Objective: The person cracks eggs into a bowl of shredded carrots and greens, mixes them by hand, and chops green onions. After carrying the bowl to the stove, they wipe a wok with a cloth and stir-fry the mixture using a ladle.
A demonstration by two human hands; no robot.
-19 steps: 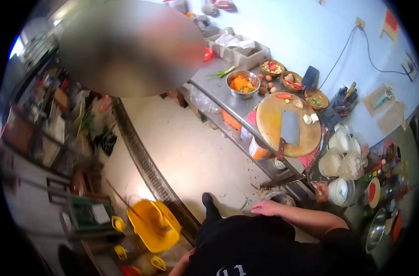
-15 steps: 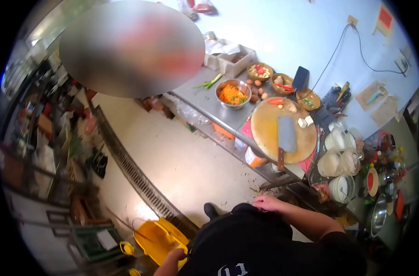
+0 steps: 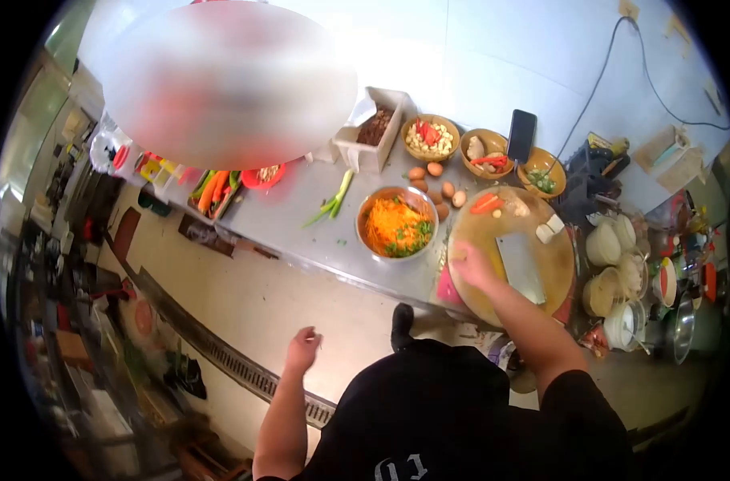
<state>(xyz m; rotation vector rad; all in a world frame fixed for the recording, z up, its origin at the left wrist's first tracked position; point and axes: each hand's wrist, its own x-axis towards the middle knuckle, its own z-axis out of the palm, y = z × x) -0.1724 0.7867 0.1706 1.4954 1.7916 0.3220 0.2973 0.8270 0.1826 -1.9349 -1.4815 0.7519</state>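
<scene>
My left hand [image 3: 304, 349] hangs over the floor, away from the counter, its fingers loosely bent with nothing in them. My right hand [image 3: 474, 266] is over the left part of the round wooden chopping board [image 3: 553, 303]; motion smears its fingers. Right beside it on the board lies a cleaver [image 3: 521, 268], its handle hidden by my forearm. Carrot pieces [image 3: 486, 203], a piece of ginger and white blocks [image 3: 549, 228] sit at the board's far side. Left of the board stands a steel bowl [image 3: 367, 242] of shredded carrot [image 3: 391, 222] and chopped greens [image 3: 413, 240].
Several eggs [image 3: 435, 169], spring onions [image 3: 333, 200] and bowls of peanuts [image 3: 431, 138], ginger with chilli [image 3: 485, 152] and greens [image 3: 541, 180] stand on the steel counter [image 3: 301, 244]. A phone [image 3: 521, 135] leans there. Seasoning tubs [image 3: 604, 290] stand at right; a floor drain [image 3: 245, 370] runs behind.
My view has turned and come nearer the counter. My right hand has gone from my waist to over the board. My left hand has left the area by the yellow bucket, now out of view.
</scene>
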